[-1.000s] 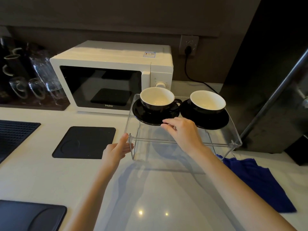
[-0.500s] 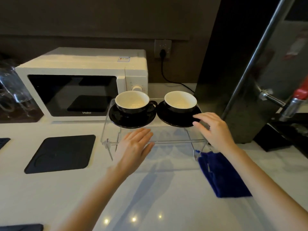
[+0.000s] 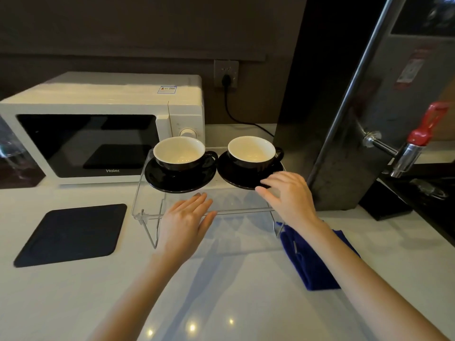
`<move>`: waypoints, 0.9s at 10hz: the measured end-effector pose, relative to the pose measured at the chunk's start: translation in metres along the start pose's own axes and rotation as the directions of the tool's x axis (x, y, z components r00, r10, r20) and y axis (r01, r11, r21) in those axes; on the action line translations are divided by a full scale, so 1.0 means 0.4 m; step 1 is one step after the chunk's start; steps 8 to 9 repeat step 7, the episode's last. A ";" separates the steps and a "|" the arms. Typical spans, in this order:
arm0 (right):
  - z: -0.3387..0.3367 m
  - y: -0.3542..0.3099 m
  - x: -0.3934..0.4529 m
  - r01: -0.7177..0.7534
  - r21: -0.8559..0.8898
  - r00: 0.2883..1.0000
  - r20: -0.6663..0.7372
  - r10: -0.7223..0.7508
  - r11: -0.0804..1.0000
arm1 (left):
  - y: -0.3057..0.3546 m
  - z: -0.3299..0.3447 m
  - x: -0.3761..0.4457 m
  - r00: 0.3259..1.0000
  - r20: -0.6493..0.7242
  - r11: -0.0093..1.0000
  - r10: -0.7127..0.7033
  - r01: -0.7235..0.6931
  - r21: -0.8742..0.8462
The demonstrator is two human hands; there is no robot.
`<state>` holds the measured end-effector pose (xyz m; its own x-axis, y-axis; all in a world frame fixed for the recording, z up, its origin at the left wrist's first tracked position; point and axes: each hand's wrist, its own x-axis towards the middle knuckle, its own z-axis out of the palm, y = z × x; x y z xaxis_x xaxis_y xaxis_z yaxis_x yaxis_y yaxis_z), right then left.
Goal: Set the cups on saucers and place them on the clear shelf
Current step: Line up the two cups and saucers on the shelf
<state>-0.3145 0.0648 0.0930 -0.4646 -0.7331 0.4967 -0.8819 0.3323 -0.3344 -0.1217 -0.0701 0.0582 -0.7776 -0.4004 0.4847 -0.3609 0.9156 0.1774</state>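
Two black cups with white insides stand on black saucers on top of the clear shelf (image 3: pixel 145 203). The left cup (image 3: pixel 181 153) sits on the left saucer (image 3: pixel 157 179), the right cup (image 3: pixel 251 150) on the right saucer (image 3: pixel 232 177). My left hand (image 3: pixel 184 222) lies flat and open at the shelf's front edge, below the left saucer. My right hand (image 3: pixel 288 195) hovers with fingers spread at the near rim of the right saucer, fingertips touching or almost touching it. Neither hand holds anything.
A white microwave (image 3: pixel 98 129) stands behind and left of the shelf. A steel water boiler (image 3: pixel 369 107) with a red-handled tap (image 3: pixel 418 139) rises at the right. A blue cloth (image 3: pixel 317 259) lies under my right forearm; a black mat (image 3: pixel 71 233) lies left.
My view has swung right and closer. My right hand went from the left saucer's edge to the right saucer's near rim. My left hand moved from the shelf's left corner to its front edge.
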 end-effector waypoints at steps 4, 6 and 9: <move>0.032 -0.014 -0.022 -0.196 0.126 0.977 -0.059 0.205 0.972 | 0.003 0.001 -0.001 0.999 -0.037 1.000 -0.010 0.009 -0.005; 0.031 -0.016 -0.026 -0.207 0.122 0.977 -0.020 0.211 0.971 | 0.001 0.003 0.000 1.000 -0.022 1.000 -0.012 0.012 0.004; -0.013 -0.024 -0.020 -0.235 0.225 0.972 0.041 0.232 0.945 | 0.002 -0.005 0.002 0.999 0.027 0.999 -0.021 0.023 -0.045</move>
